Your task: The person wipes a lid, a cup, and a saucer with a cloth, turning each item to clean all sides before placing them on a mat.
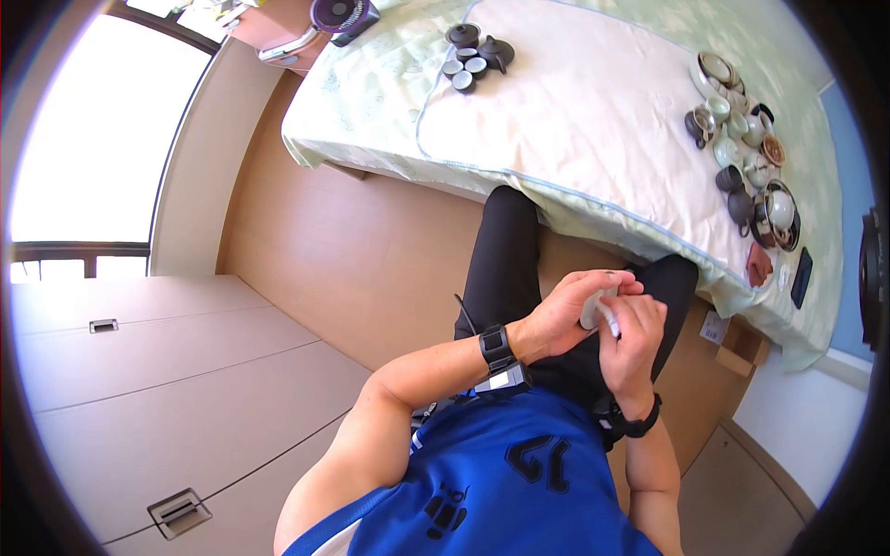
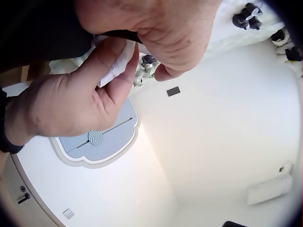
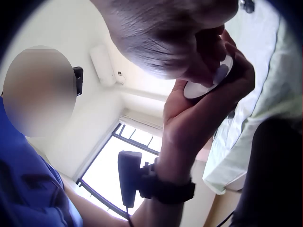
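In the head view my left hand holds a small white round dish, cradled between thumb and fingers above my lap. The right wrist view shows the white rim of this dish lying in the left palm. My right hand bends over it and pinches a folded white tissue, its fingertips right at the inside of the dish. From the left wrist, the tissue shows between the right thumb and forefinger. Part of the dish is hidden by the fingers.
On the bed-like surface with a pale cloth, a dark teapot stands with several small cups. Many teapots, cups and bowls crowd its right side, near a reddish-brown cloth and a dark phone-like slab. A purple fan is top left.
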Motion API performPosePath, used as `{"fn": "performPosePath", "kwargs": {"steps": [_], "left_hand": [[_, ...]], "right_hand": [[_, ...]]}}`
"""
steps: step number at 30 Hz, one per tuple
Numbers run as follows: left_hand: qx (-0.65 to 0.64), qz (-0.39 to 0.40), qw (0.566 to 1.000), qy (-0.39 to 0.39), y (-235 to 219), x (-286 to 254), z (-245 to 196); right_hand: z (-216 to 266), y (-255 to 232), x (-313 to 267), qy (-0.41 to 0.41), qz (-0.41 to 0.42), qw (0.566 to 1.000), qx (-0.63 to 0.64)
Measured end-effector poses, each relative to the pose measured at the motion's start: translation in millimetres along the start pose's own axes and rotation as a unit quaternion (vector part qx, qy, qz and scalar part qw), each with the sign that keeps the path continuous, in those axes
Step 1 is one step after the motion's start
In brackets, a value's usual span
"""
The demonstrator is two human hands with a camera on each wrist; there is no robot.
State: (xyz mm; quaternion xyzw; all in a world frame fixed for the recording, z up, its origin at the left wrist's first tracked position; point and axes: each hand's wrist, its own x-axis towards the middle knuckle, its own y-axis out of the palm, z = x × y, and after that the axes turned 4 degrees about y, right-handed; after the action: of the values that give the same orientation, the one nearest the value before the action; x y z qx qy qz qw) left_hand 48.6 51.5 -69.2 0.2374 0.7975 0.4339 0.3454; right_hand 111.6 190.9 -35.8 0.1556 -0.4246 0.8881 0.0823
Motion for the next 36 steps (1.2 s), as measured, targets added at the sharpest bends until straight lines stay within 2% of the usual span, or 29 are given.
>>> {"fn": "performPosePath", "kwargs": {"steps": [5,8,11,15,17,22,24,27,31,32,34,36], "left_hand": [[-0.015,-0.013,1.0,-0.013,0,-3,-8],[-0.012,-0.014,1.0,-0.005,-3,-4,-11],[-0.015,-0.015,1.0,-0.008,-12,-3,-10],[-0.001,-0.007,1.0,0.012,-12,-8,-13],[0.008,-0.017,1.0,0.024,-13,-6,-13],[-0.042,-0.034,0.998,-0.012,-17,-4,-6],[-0.061,-0.043,0.996,-0.039,-18,-4,-3],[-0.098,-0.031,0.993,-0.058,-17,-6,-12],[-0.138,-0.029,0.99,0.02,-30,-6,-50],[-0.088,-0.033,0.994,0.05,-39,-6,-66],[0.004,-0.095,0.992,0.081,-52,-9,-107],[0.062,-0.124,0.986,0.096,-83,-4,-150]], "right_hand": [[5,15,-4,0.129,0.035,0.972,0.194],[5,23,2,0.118,0.023,0.975,0.189],[3,27,13,0.037,-0.039,0.994,0.093],[-2,22,10,0.004,-0.03,0.999,0.011],[-2,17,5,0.008,0.007,1.0,0.01],[2,18,1,0.05,0.066,0.992,0.1],[2,21,2,0.073,0.066,0.984,0.146],[6,18,7,0.047,-0.008,0.983,0.177],[-4,7,-1,0.092,-0.054,0.968,0.228],[-6,5,-5,0.135,-0.045,0.949,0.28],[-10,3,-10,0.217,-0.024,0.898,0.381],[-19,10,-15,0.249,-0.018,0.873,0.419]]}}
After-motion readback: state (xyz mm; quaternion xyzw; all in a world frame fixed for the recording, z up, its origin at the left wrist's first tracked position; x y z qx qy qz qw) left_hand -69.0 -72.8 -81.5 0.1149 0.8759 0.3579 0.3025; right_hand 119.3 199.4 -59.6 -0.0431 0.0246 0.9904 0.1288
